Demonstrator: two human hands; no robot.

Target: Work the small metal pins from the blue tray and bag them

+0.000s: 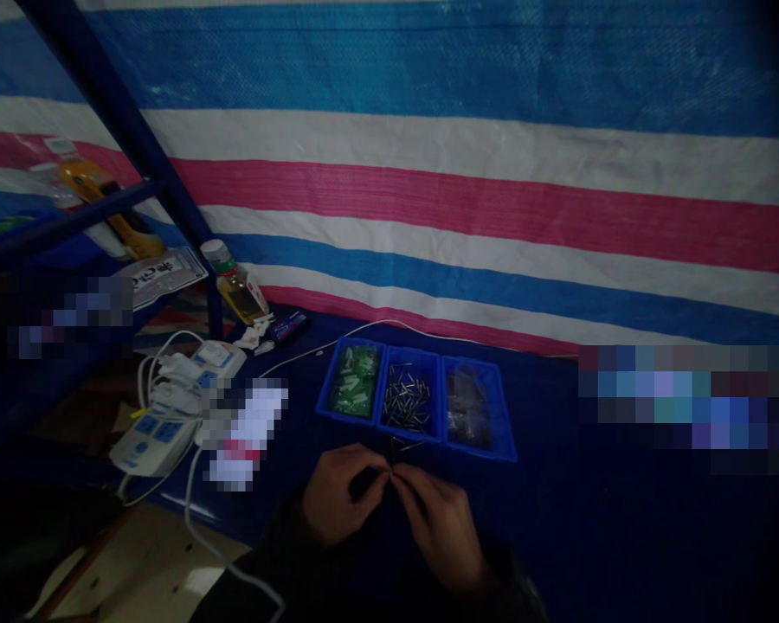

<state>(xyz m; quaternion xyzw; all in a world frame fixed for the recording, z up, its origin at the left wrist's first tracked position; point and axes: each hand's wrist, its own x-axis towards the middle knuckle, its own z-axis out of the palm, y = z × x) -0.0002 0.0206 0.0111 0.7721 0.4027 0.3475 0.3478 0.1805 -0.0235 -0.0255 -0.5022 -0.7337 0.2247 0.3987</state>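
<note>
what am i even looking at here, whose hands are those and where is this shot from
There's no machine here. These are a person's own bare hands, filmed by a camera worn on their head, looking forward and down. The left hand and right hand meet at the fingertips, pinching something too small to make out. Just beyond them, on a dark blue tabletop, sit three blue trays. As you look at the picture, the left tray holds green packets, the middle tray holds short metal pins, and the right tray holds something dark in clear plastic. Further left are white power strips and a bottle of yellow liquid. A striped tarp hangs behind.
</note>
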